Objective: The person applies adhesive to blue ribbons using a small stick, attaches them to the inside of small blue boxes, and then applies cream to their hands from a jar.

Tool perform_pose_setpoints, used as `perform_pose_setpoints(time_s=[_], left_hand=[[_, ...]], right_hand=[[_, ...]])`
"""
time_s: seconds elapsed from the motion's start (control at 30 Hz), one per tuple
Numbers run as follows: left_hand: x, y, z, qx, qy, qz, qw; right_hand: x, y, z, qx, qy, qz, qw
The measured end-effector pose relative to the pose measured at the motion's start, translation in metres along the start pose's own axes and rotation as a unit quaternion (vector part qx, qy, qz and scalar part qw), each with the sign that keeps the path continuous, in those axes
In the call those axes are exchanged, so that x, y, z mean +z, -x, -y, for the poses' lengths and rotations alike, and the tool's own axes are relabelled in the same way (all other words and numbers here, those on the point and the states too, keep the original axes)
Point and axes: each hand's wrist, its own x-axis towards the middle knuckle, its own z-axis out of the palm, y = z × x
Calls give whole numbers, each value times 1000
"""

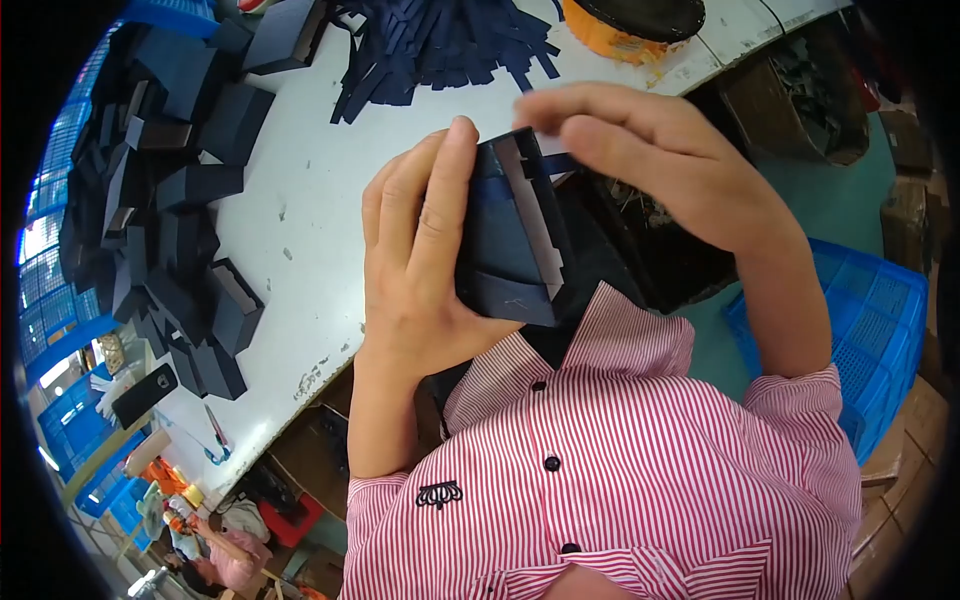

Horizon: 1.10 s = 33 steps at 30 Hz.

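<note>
A dark navy box [500,235] with a pale inner edge is tilted in front of my chest. My left hand [415,250] wraps round its left side, fingers along the upper face and thumb near the lower end. Above the box's upper right corner is my right hand [640,150], its fingers stretched and slightly blurred. A short dark ribbon [560,163] sticks out from the box's right side, just under the right fingertips. Whether those fingertips touch the box or ribbon I cannot tell.
Many dark boxes [210,190] are heaped at the left of the white table [300,240]. Dark ribbon strips [430,50] lie at the top, near an orange round container [625,40]. Scissors [216,440] rest at the lower left. A blue crate [870,310] stands right; another person [235,555] is lower left.
</note>
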Motion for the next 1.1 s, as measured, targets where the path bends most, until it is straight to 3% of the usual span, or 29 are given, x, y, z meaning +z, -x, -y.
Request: perform_pose_setpoints(time_s=[0.07,0.2,0.33,0.37,0.47,0.67,0.77,0.87,1.0,1.1], left_hand=[[0,0,3,-14,42,-11,999],[-4,3,8,-43,91,14,995],[-6,4,9,-44,112,21,993],[-6,4,9,-40,112,24,993],[-8,2,6,-62,146,26,987],[-8,-1,3,-63,138,44,987],[-6,0,6,-52,119,41,991],[-6,0,8,-45,100,45,993],[-2,0,10,-64,96,55,992],[2,0,9,-80,99,61,990]], right_hand=[[-9,6,-8,-47,-8,-22,999],[-26,24,-9,-7,-93,-95,991],[-17,38,-10,-94,112,-162,976],[-20,39,-16,-142,115,-131,974],[-15,32,0,-301,346,-64,886],[-3,25,-10,-309,423,-16,851],[-7,28,-9,-265,372,3,889],[-19,41,-6,-161,121,73,977],[-35,49,-10,-184,-142,124,965],[-37,60,-1,-197,-197,97,955]])
